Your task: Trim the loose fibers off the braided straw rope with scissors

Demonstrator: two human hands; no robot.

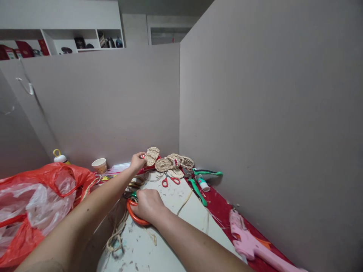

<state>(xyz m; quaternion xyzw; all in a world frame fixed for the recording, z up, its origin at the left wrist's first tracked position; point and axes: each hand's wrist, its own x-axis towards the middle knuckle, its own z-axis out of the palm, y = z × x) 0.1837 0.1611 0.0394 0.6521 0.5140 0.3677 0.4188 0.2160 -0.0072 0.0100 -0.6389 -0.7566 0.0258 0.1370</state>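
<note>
My left hand [138, 161] reaches to the back of the board, its fingers closed on the edge of a small braided straw piece [152, 156]. Just right of that piece lies a bundle of braided straw [168, 163] with red and white beads on it. My right hand [149, 203] is closed around the large orange handle of scissors [133, 216]; their blades are hidden. Small red-handled scissors [170, 180] lie on the board in front of the straw bundle. Behind my right hand, near my left wrist, are gold-coloured rings [136, 182].
Green-handled pruning shears [198, 191] and a small white-and-green bottle [203, 183] lie to the right. A pink glue gun [249, 241] rests on red cloth beside the grey partition [269, 113]. Red and white plastic bags [48, 192] and a paper cup [99, 166] are on the left.
</note>
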